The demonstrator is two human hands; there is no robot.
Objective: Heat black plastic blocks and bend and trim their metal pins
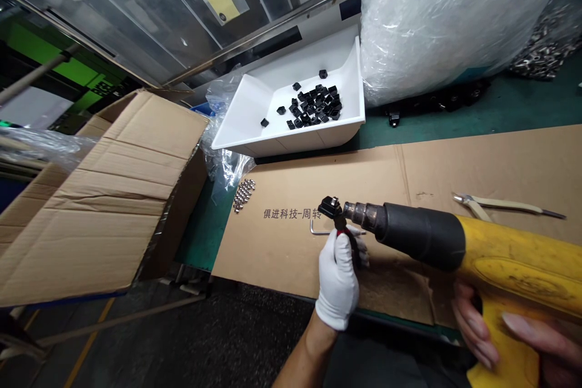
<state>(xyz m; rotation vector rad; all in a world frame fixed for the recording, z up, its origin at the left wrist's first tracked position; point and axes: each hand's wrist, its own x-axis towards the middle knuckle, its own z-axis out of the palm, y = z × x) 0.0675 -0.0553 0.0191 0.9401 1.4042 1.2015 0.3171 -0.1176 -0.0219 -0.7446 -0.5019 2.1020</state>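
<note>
My left hand [337, 279], in a white glove, is closed around dark-handled pliers [341, 223] with a bit of red on them. At the pliers' tip is a small black part [328, 206] with a shiny metal piece [334, 200] on it. My bare right hand [509, 330] grips a yellow heat gun [513, 260] by its handle. The gun's stepped metal nozzle [364, 216] points left, close beside the black part. Behind the pliers, an L-shaped hex key [319, 231] lies on the cardboard sheet [282, 248], partly hidden by my left hand.
A white bin [291, 142] of small black parts [313, 103] stands at the back. Small metal pieces [244, 194] lie grouped on the cardboard's left. Beige-handled pliers [504, 203] rest at right. A big clear plastic bag [445, 18] stands behind, and an open carton [118, 194] at left.
</note>
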